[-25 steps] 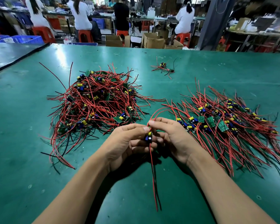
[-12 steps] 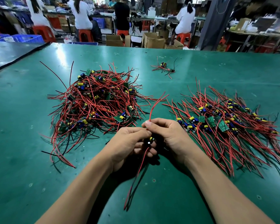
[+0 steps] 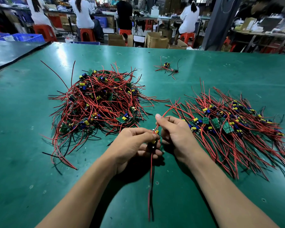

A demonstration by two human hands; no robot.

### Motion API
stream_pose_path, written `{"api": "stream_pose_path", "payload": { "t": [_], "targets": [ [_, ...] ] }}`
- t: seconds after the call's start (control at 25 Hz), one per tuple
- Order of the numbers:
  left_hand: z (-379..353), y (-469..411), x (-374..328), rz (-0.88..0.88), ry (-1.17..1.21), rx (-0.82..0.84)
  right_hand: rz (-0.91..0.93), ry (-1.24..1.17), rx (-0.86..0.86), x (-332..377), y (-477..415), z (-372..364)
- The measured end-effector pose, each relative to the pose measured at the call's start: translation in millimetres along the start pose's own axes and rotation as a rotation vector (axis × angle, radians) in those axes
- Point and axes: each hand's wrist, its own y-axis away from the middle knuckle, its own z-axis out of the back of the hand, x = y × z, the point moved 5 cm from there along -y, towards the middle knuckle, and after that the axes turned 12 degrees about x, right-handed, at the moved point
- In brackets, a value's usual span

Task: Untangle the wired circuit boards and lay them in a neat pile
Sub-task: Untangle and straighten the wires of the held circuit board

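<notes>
A tangled heap of wired circuit boards [image 3: 99,102], red and black leads with yellow and blue parts, lies left of centre on the green table [image 3: 204,66]. To the right lies a combed-out pile of boards [image 3: 227,122], its wires fanned toward me. My left hand [image 3: 135,145] grips one small circuit board [image 3: 152,143] between the piles; its red and black tail wires [image 3: 150,186] hang toward me. My right hand [image 3: 176,134] pinches that board's upper red wire [image 3: 169,108] between thumb and forefinger, and the wire arcs up to the right.
Two stray wired boards [image 3: 167,68] lie far back at centre. A darker table [image 3: 10,51] adjoins on the far left. Beyond the table's far edge are cardboard boxes [image 3: 156,40], red stools and seated people at other benches.
The tail wires swung from the left back to straight below my left hand. My right hand slid along the upper red wire, whose free end now bends further to the right.
</notes>
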Motion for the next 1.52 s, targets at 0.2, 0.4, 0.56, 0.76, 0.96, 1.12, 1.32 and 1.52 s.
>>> {"api": "stream_pose_path", "payload": {
  "t": [0.2,0.4,0.56,0.76,0.96,1.12,1.32,1.52],
  "targets": [
    [1,-2,0,-0.058,-0.042,-0.002,-0.012,0.016,0.234,-3,13,-21],
    [-5,0,2,-0.03,-0.08,0.099,-0.041,0.154,0.283,-5,13,-22],
    [-6,0,1,-0.06,-0.074,0.048,-0.059,0.235,0.227,-5,7,-14],
    [-8,2,0,-0.075,-0.197,0.058,-0.033,0.181,-0.058,5,-5,14],
    [-5,-1,3,-0.101,-0.191,0.002,-0.124,-0.169,-0.048,1,-6,9],
    [-5,-1,2,-0.132,-0.162,-0.031,-0.124,-0.354,0.022,3,-4,3],
    [-2,-1,0,-0.153,-0.071,-0.062,-0.148,0.073,0.235,-3,9,-14],
    [-3,-1,0,-0.154,-0.09,-0.025,-0.175,0.078,0.177,-1,9,-10]
  ]
}}
